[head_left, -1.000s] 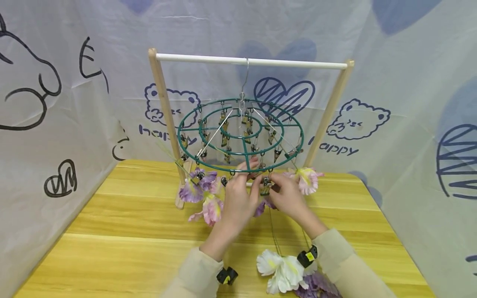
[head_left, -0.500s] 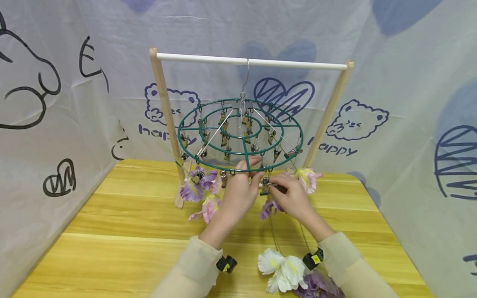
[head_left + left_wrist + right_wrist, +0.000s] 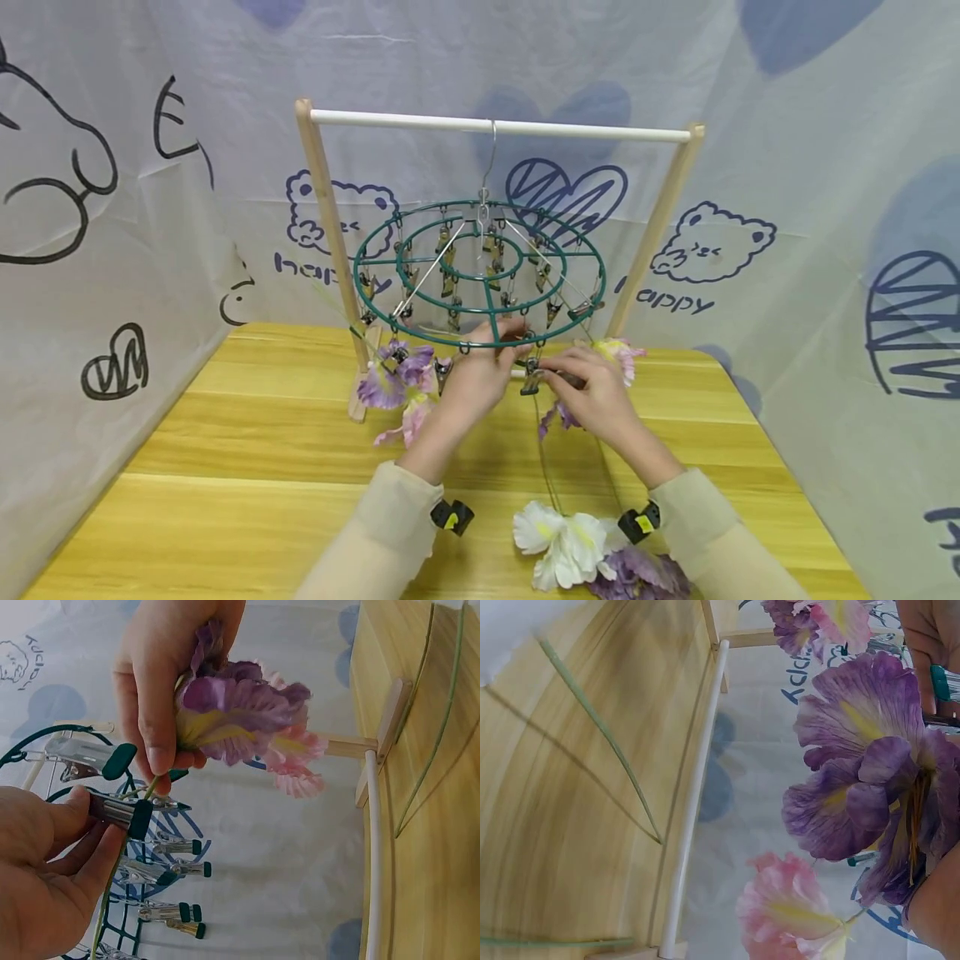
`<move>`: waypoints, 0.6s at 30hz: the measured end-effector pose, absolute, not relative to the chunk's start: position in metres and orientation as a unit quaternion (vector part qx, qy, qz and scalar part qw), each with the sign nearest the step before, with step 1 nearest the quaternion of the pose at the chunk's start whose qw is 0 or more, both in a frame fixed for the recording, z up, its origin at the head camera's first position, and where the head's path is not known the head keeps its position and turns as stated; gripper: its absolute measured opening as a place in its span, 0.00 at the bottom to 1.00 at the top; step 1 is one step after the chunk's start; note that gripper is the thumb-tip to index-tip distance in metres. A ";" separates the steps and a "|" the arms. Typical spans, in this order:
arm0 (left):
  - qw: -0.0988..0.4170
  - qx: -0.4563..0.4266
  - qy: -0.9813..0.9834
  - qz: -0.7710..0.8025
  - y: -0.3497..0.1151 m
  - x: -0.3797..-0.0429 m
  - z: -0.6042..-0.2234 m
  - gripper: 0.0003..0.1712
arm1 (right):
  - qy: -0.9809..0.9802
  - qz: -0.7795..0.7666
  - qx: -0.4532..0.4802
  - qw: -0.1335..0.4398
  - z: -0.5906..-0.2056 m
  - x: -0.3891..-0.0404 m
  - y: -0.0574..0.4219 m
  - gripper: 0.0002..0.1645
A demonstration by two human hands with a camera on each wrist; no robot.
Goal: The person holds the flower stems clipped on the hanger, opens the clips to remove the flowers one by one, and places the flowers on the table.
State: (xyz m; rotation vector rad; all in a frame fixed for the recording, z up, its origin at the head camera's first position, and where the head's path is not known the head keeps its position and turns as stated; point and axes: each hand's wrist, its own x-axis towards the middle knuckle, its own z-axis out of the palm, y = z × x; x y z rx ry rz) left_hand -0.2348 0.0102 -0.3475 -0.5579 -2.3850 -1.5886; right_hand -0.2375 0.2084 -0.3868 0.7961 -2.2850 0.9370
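Observation:
A green ring-shaped clip hanger [image 3: 491, 312] hangs by its hook, with metal clips around its rings. My left hand [image 3: 474, 383] is at its front edge. In the left wrist view, thumb and fingers of that hand pinch a green-tipped metal clip [image 3: 112, 810]. My right hand [image 3: 596, 392] pinches the thin green stem of a purple artificial flower [image 3: 240, 712] just below its petals. The stem passes at the clip's tips; whether the clip bites on it I cannot tell. In the right wrist view, the purple petals [image 3: 866, 720] cover most of the fingers.
A rack with a white rod [image 3: 405, 122] and wooden posts carries the hanger. Purple [image 3: 381, 387] and pink [image 3: 408, 421] flowers hang at its left, another pink flower [image 3: 624, 353] at its right. A white flower [image 3: 566, 546] and a purple one [image 3: 645, 575] lie on the wooden table [image 3: 247, 433].
My right hand has shifted slightly right with the purple flower, whose petals show more below the hand. The left hand stays at the hanger's front edge.

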 end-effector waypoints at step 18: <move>0.119 -0.206 -0.848 -0.473 0.010 -0.244 -0.341 0.14 | -0.865 0.326 0.293 0.243 -0.380 -0.234 0.209 0.08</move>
